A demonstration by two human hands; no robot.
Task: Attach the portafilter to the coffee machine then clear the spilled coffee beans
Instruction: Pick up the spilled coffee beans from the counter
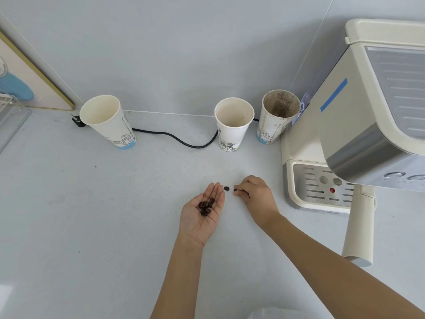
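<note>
My left hand [202, 215] lies palm up on the white counter, cupping several dark coffee beans [206, 206]. Just right of its fingertips one loose bean [226, 188] rests on the counter. My right hand [256, 195] is palm down beside it, with thumb and fingers pinched on another bean [236, 190]. The cream coffee machine [358, 116] stands at the right. The portafilter's cream handle [360, 229] sticks out toward me from under the machine's front, above the drip tray [319, 187].
Three paper cups stand along the back wall: one at left [108, 122], one in the middle [233, 124], and a coffee-stained one [277, 116] against the machine. A black power cord [174, 138] runs behind them. A wire rack [9, 116] sits far left.
</note>
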